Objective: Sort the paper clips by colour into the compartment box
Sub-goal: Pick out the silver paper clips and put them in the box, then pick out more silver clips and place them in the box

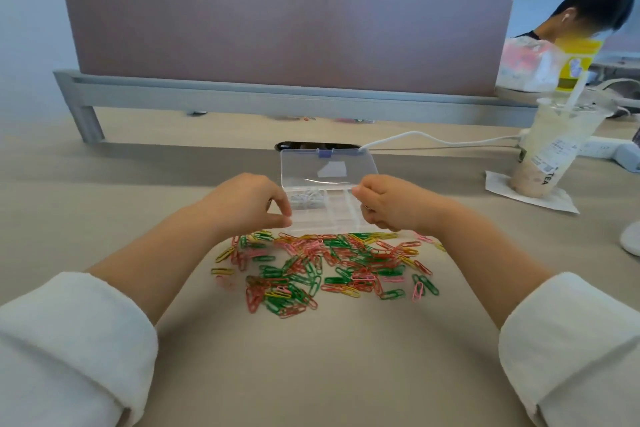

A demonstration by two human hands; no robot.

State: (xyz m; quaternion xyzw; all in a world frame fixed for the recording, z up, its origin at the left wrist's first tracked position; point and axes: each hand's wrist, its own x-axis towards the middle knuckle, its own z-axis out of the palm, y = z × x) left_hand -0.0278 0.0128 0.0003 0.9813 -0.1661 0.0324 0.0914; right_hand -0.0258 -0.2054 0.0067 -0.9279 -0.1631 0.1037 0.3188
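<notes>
A beige counter (311,374) fills the frame. At centre, a clear box (334,213) lies between both hands, its long axis running left to right and its open lid toward the top. The left hand (242,204) has a pinching grip on the box's left end. The right hand (391,204) has a curled grip on its right end. Coloured paper clips (329,263) lie scattered just below.

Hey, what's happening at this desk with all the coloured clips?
A person's left hand and right hand curl around the two ends of a clear compartment box, lid open. One back compartment holds pale clips; the rest look empty. A mixed pile of green, red, pink and yellow paper clips lies loose on the desk before it.
</notes>
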